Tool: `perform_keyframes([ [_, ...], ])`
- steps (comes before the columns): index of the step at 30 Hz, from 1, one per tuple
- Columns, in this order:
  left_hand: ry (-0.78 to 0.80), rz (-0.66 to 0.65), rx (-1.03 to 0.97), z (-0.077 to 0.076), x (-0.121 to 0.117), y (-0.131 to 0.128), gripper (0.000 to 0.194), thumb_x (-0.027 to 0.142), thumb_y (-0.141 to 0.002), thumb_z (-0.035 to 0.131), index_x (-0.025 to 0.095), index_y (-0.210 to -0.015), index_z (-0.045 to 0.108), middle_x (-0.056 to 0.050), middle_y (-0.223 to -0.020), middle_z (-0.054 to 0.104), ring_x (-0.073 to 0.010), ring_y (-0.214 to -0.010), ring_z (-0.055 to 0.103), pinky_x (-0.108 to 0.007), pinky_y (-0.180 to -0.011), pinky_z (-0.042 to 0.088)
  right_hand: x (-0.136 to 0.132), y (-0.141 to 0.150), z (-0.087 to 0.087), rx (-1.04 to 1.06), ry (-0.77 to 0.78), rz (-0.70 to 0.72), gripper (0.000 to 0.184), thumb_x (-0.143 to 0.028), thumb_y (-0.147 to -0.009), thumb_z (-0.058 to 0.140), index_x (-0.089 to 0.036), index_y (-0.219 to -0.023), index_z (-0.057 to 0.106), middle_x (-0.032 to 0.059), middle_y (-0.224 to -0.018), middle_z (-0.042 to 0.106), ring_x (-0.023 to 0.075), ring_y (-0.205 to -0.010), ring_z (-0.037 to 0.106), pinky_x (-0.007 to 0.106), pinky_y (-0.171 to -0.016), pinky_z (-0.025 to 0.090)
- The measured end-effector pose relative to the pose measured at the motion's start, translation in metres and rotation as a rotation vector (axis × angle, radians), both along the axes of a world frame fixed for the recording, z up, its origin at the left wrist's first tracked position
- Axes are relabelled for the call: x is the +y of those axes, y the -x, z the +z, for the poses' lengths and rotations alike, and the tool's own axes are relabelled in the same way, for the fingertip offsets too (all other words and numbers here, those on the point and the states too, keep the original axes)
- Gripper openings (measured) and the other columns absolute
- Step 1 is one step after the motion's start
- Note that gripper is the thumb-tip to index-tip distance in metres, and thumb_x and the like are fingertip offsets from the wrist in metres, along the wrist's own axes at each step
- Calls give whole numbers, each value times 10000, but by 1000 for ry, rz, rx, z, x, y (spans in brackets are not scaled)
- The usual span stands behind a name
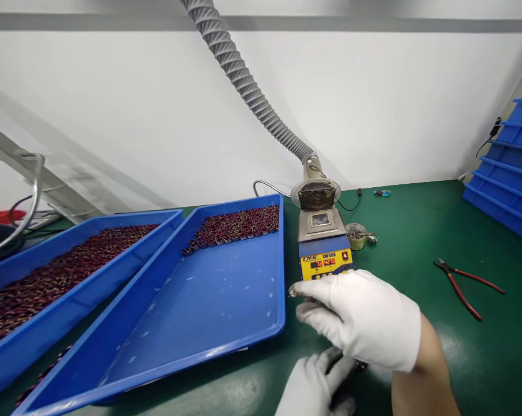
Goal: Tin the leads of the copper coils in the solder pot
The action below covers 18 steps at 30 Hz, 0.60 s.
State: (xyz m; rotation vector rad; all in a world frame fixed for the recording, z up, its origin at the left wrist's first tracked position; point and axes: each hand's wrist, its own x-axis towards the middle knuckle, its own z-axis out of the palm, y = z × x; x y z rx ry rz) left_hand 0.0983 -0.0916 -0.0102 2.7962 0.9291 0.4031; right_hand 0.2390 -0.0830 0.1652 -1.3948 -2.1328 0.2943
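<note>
Both my hands wear white gloves. My right hand (360, 318) is in front of the yellow and blue solder pot (325, 260), beside the right edge of the middle blue tray (208, 294). Its fingers are bent and drawn together, with a grey-stained fingertip; anything between them is too small to make out. Lower down, partly beneath it, my left hand (310, 384) has curled fingers near a small dark piece (361, 365), mostly hidden by the gloves. Small dark red, coil-like parts (239, 225) lie packed in rows at the tray's far end.
Another blue tray (13, 315) on the left holds a heap of similar parts. A grey flexible duct (247, 86) runs down to a hood behind the pot. Right of it sit a small round tin (356, 238) and red-handled cutters (464, 280). Blue trays (507, 173) are stacked far right.
</note>
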Motion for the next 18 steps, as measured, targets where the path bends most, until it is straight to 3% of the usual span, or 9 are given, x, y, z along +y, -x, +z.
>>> perform_keyframes([
  [3,-122,-77,49,9,5,-25,375,351,-705,604,289,-1072,559,-47,-960,623,-249,-826,569,-349,-676,473,2,3,9,13,62,43,232,-333,-830,450,-318,-1001,605,-27,-744,669,191,-679,623,262,-601,427],
  [6,-184,-91,35,27,18,-31,136,281,-743,581,253,-866,635,-52,-941,626,-255,-911,545,-356,-704,466,10,1,9,269,87,-56,228,-371,-819,461,-311,-971,620,-17,-819,673,193,-745,625,289,-666,454],
  [9,-320,-55,-34,68,42,-23,147,200,-748,558,199,-888,602,-92,-1029,591,-289,-997,493,-396,-713,468,25,-5,3,598,35,-194,257,-372,-800,490,-265,-1012,589,9,-882,660,188,-812,611,320,-755,457],
  [11,-576,62,-288,105,58,-15,124,112,-754,503,177,-835,570,-98,-1062,559,-293,-1024,463,-414,-742,455,36,-6,-2,793,-8,-221,237,-371,-791,506,-231,-966,582,21,-840,645,180,-810,596,323,-777,450],
  [13,-784,117,-431,139,68,-8,108,122,-775,505,187,-845,555,-85,-1067,533,-284,-1004,463,-398,-734,451,45,-1,-4,1032,33,-136,208,-394,-775,528,-211,-860,578,14,-769,618,162,-765,583,300,-745,458],
  [15,-893,176,-507,161,73,-5,118,144,-782,518,208,-871,559,-73,-1066,522,-292,-1009,456,-403,-736,444,50,10,-5,1334,140,24,232,-417,-709,611,-202,-782,563,-5,-718,595,140,-706,573,268,-697,465],
  [18,-986,172,-584,169,76,-4,129,132,-765,523,203,-861,571,-94,-1046,528,-303,-984,478,-408,-720,446,54,23,-7,1670,259,193,272,-367,-601,727,-192,-742,575,-17,-681,605,122,-661,579,245,-676,468],
])
